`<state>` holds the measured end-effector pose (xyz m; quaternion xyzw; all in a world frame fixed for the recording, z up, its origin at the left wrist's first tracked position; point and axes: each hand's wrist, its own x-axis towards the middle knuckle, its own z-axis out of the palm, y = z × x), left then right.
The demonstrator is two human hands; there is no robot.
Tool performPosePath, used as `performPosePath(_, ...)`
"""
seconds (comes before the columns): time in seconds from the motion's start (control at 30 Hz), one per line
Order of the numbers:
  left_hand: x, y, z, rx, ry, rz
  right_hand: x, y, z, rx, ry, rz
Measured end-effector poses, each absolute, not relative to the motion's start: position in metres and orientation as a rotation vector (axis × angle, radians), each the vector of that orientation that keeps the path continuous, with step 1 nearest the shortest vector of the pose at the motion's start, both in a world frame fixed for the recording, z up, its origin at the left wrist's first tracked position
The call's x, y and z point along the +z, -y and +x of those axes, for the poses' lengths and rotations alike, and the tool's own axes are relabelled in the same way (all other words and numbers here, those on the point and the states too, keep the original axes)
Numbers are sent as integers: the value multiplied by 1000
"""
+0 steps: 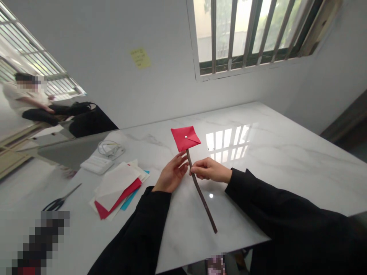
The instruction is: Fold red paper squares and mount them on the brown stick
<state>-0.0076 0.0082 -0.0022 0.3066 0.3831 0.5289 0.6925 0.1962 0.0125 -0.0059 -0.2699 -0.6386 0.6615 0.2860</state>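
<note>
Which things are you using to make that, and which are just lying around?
In use: red paper pinwheel, pinned on a brown stick held by left hand and right hand.

Lying about: coloured paper stack, scissors, white box, cable.

- A small yellow sticky paper note [140,58] is stuck on the white wall. It has dark handwriting on it, but the marks are too small and blurry to read.
- The folded red paper square [185,138] on the thin brown stick has no words on it.
- The pile of red, white and blue paper sheets [119,189] on the white marble desk [258,160] shows no words or numbers.
- No brand, label, number or sign can be read anywhere.
</note>
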Motion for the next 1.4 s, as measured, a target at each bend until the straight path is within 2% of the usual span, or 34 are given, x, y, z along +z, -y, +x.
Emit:
performPosePath(0.1, 0, -2, -5, 1024, -891, 806, -14, -19, 198, 1728, 1740, -753)
performPosePath(0.2, 1, 0, -5, 1033, -938, 874, -22, -23, 199, 1663, 1810, -817)
performPosePath(0.3, 0, -1, -6, 1056, -972, 877, -24, -29, 204, 1432, 1836, -979)
performPosePath(0.4, -1, -2, -6, 1023, -977, 886, -20, -36, 210, 1300, 1610, -1079)
performPosePath(0.53, 0, -1, -5, 986, -995, 915, -9, -38, 217, 1328, 1385, -1089)
performPosePath(0.7, 1, 0, -3, 962, -1014, 940, -8, -37, 218, 1384, 1461, -1044)
performPosePath(0.9, 1, 0, -2, 968, -1008, 943, -13, -41, 219, 1284, 1314, -1040)
performPosePath(1.17, -2, -2, -4, 954, -1000, 945, -14, -43, 222, 1214, 1374, -1120)
performPosePath(1.4, -1, -1, -3, 958, -1001, 943, -6, -36, 222, 1423, 1329, -979)
